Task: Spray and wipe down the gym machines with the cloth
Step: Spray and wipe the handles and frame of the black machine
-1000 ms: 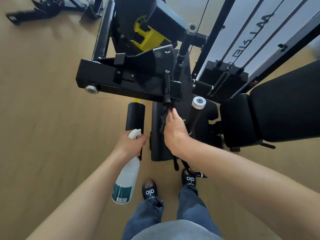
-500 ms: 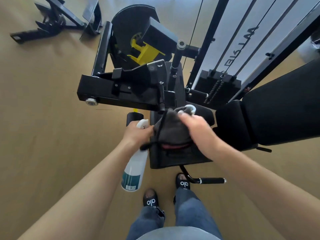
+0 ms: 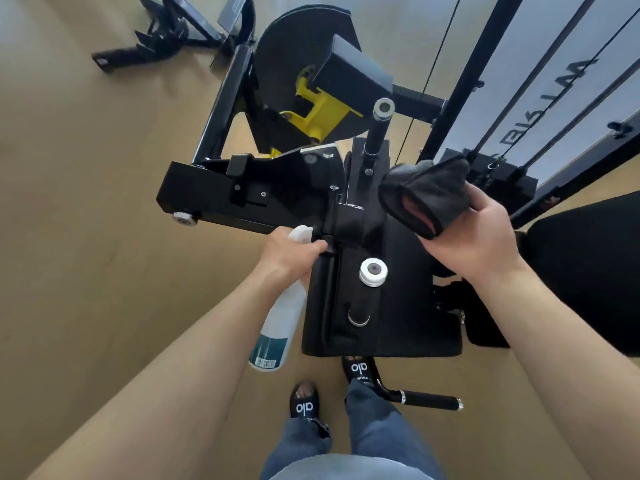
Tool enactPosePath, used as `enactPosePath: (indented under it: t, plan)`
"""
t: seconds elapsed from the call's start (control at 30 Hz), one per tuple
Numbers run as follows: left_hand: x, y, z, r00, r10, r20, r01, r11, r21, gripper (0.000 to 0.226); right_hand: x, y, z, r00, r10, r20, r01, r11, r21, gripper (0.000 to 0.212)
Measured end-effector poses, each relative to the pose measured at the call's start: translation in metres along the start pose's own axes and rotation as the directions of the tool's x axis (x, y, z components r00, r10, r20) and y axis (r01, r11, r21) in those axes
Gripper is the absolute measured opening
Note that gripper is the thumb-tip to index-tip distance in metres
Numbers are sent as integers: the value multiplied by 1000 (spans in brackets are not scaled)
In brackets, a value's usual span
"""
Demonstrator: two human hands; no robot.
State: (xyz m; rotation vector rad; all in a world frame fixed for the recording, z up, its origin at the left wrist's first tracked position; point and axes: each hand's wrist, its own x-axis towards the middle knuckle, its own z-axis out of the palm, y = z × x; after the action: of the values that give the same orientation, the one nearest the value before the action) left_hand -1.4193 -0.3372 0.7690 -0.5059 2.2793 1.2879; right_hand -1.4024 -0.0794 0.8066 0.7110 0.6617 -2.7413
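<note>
My left hand [image 3: 289,252] grips the neck of a white spray bottle [image 3: 280,327], whose body hangs down toward me with a teal label at its base. Its nozzle sits close to the black frame of the gym machine [image 3: 256,195]. My right hand [image 3: 474,237] holds a bunched dark grey cloth [image 3: 429,192] with a pink inner patch, lifted above the machine's black seat pad [image 3: 408,299]. A round white end cap [image 3: 373,270] of a bar stands between my hands.
The weight stack and cables [image 3: 502,174] rise at the right, with a black back pad [image 3: 585,271] beyond my right arm. A yellow bracket [image 3: 318,112] sits behind the frame. A loose handle bar [image 3: 429,400] lies on the wood floor by my sandalled feet. Another black frame [image 3: 166,43] lies far left.
My right hand has lifted the cloth off the small black lever and carried it right and up. My left hand with the bottle moved closer to the frame. The view shifted back.
</note>
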Motion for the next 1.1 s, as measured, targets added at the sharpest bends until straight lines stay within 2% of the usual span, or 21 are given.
enactPosePath:
  t: [0.07,0.13,0.23,0.3,0.37,0.4,0.5,0.57,0.7,0.77,0.83,0.93,1.03,1.1]
  plan:
    - [4,0,2,1000,-17,-16,18,1000,20,33,18,-8,-13,998,25,-59,-23,999,44,49]
    - [5,1,4,1000,-29,-11,29,999,17,33,35,-11,-17,994,-19,-104,18,1000,-8,49]
    - [5,-2,5,998,-49,-47,48,999,-25,36,58,-3,-8,978,-159,-135,106,935,-338,42]
    - [3,-3,6,993,-89,-80,84,994,-69,32,69,14,-1,972,-211,-102,105,782,-614,31]
    - [3,-5,10,990,-109,-95,99,990,-100,31,74,36,6,976,-208,68,162,476,-864,25]
    - [3,-6,12,988,-116,-104,103,988,-118,29,76,48,7,968,-175,180,228,314,-922,27]
    - [4,-10,17,981,-126,-145,99,979,-179,25,83,84,-2,888,-129,441,436,-64,-898,48]
    - [3,-13,19,982,-116,-148,87,978,-190,24,83,102,-17,858,-173,484,443,-232,-866,52]
    - [1,-14,21,984,-119,-133,88,971,-224,21,83,115,-27,786,-189,588,505,-354,-788,46]
    - [2,-15,21,984,-121,-133,90,971,-220,20,89,112,-27,702,-80,708,593,-486,-643,44]
    - [2,-16,21,985,-117,-127,87,972,-219,22,100,105,-25,662,66,747,641,-566,-518,44]
    - [2,-17,21,987,-103,-121,69,964,-256,27,117,92,-17,680,190,709,629,-648,-430,50]
    - [3,-18,22,987,-98,-123,62,961,-268,30,123,91,-8,705,151,693,584,-679,-446,52]
    - [3,-18,23,986,-110,-128,72,961,-266,28,117,99,-7,727,105,678,579,-625,-524,51]
